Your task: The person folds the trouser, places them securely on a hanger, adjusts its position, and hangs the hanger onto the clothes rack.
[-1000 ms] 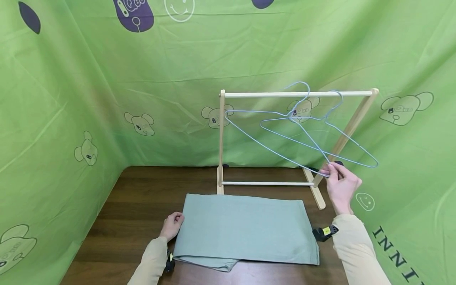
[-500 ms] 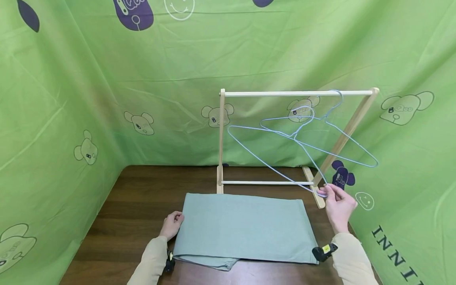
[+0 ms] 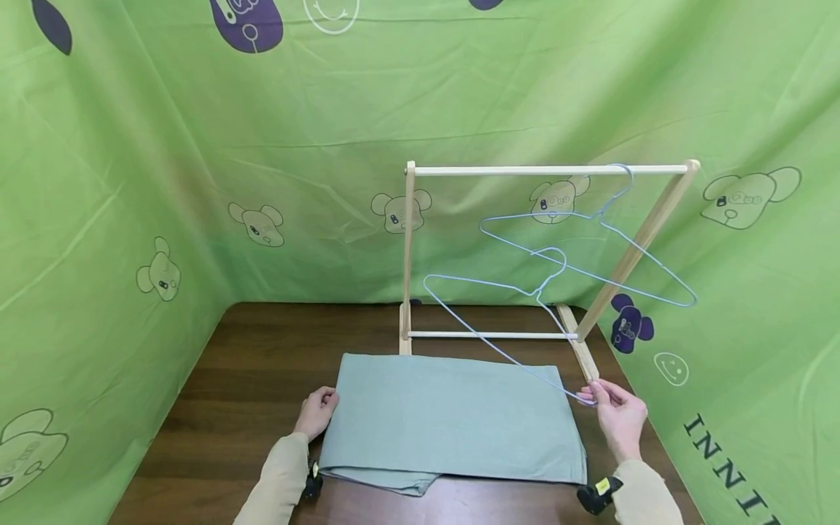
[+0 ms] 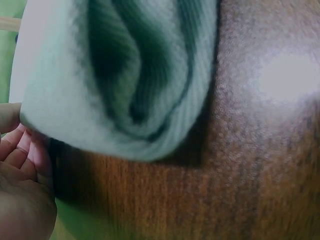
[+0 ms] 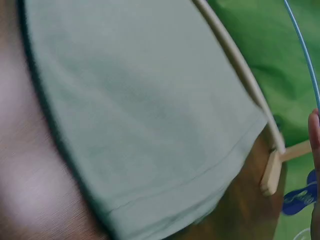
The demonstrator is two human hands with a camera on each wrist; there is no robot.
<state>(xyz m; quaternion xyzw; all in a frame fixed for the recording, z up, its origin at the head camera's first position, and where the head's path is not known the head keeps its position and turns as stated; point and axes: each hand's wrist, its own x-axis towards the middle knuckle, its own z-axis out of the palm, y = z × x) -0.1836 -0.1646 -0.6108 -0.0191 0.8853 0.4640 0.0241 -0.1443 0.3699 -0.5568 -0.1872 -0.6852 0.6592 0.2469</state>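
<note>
In the head view, folded sage-green trousers [image 3: 453, 423] lie flat on the table, their stitched hem at the right. My left hand [image 3: 317, 412] pinches their left edge between thumb and curled fingers; the left wrist view shows the fabric's open folds [image 4: 145, 75] beside that hand [image 4: 25, 185]. My right hand [image 3: 620, 417] holds one corner of a thin blue wire hanger [image 3: 482, 336], which slants up to the left, partly over the trousers. Its hook points up, free of the rail. Only a sliver of the right hand [image 5: 315, 165] shows in the right wrist view.
A wooden rack [image 3: 639, 251] stands behind the trousers with a pale top rail [image 3: 512, 172]. Another blue hanger [image 3: 656, 264] hangs from the rail near its right end. Green printed fabric [image 3: 315, 219] encloses the brown table [image 3: 262, 350] at the back and sides.
My right hand has come down and toward me with the hanger, whose hook has dropped from rail height to well below it. The left hand and trousers have stayed put.
</note>
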